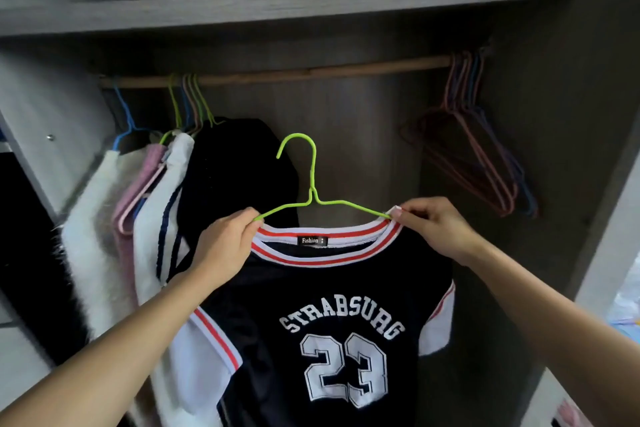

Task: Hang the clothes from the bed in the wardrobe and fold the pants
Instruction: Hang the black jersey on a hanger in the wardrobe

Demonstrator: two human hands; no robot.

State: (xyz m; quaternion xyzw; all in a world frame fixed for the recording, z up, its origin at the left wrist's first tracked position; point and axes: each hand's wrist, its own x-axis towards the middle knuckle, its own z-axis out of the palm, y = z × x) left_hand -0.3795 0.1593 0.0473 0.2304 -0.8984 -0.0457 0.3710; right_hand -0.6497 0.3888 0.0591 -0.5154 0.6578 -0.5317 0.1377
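- Green wire hanger (312, 196) sits threaded through the neck of a dark jersey (346, 288) printed with the number 23. It is held up in front of the open wardrobe, not yet on the rail (311, 73).
- Left hand (225, 246) pinches the striped collar (332, 260) against the hanger's left shoulder, thumb and fingers closed on fabric and wire together.
- Right hand (433, 229) pinches the collar's right end at the hanger's other shoulder in the same way.
- The hanger's long axis runs left to right between the two hands, roughly in line with the rail. Its hook stands upright midway between them, with the open side facing left.
- The rail lies above and farther in than the hook. A bare stretch of it sits straight over the hook, between the hung clothes (162, 201) bunched at the left and the empty hangers (464, 87) at the far right.
- Neither hand looks nearer the rail, so the lift would likely be shared, or one hand would shift to the hook's stem.
- The likely next move is up and away, bringing the hook over that bare stretch. The shelf (277, 7) above leaves limited room.
- The jersey's body hangs free below the hands.
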